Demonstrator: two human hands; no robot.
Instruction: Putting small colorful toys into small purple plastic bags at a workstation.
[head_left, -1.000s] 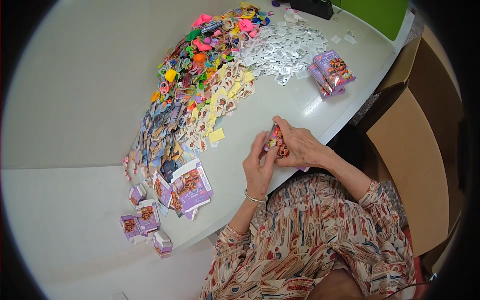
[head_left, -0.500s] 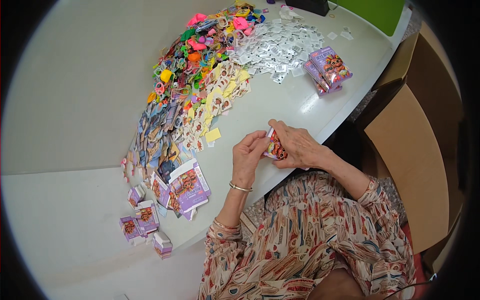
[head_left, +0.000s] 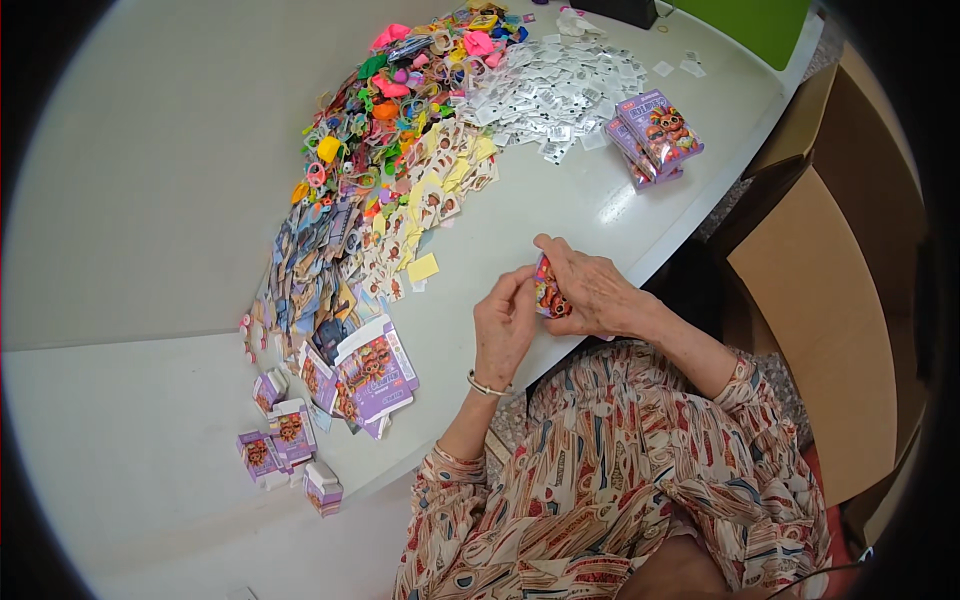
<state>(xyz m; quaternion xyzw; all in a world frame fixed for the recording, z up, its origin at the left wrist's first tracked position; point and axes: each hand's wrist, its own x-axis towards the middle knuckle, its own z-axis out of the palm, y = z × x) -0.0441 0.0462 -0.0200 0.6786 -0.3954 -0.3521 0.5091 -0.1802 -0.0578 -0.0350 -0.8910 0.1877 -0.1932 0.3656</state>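
Note:
Near the table's front edge, my right hand (head_left: 598, 292) is wrapped round a small purple and red printed box (head_left: 548, 288). The thumb and fingers grip its sides, and the palm covers much of it. My left hand (head_left: 504, 325), with a bracelet at the wrist, is closed at the box's left end. Its fingertips press against that end, partly hiding it. To the right and farther back lie several similar filled purple boxes (head_left: 660, 132), stacked on the table.
Flat purple cartons (head_left: 378, 375) and small opened boxes (head_left: 292, 428) lie at left. Behind them spread picture cards (head_left: 310, 260), sticker cards (head_left: 430, 205), colourful small toys (head_left: 385, 110) and white packets (head_left: 560, 90). A large cardboard carton (head_left: 815, 330) stands at right, beside the table.
My left hand has turned, its fingers curling in more at the box's left end. The white flap edge seen there before no longer shows. My right hand keeps its grip.

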